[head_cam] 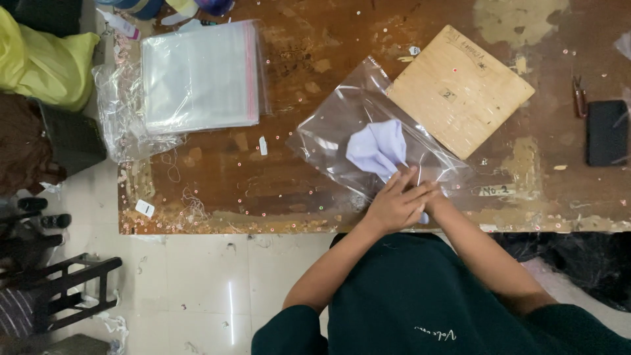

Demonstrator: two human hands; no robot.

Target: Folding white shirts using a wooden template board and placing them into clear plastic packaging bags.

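A clear plastic bag (pixel 342 125) lies on the worn wooden table (pixel 315 52) with a pale lilac folded cloth (pixel 378 148) partly inside it. My left hand (pixel 394 204) lies over the bag's near end, fingers stretched across the cloth's lower edge. My right hand (pixel 430 196) is mostly hidden beneath the left one, pressed against the same end of the bag and cloth. Whether it grips the cloth or the bag cannot be told.
A stack of clear bags (pixel 197 75) sits at the table's far left on loose plastic. A square plywood board (pixel 460 89) lies right of the bag. Small snips (pixel 580 95) and a black pouch (pixel 608 131) rest at the right. A yellow bag (pixel 46 62) lies beyond the left edge.
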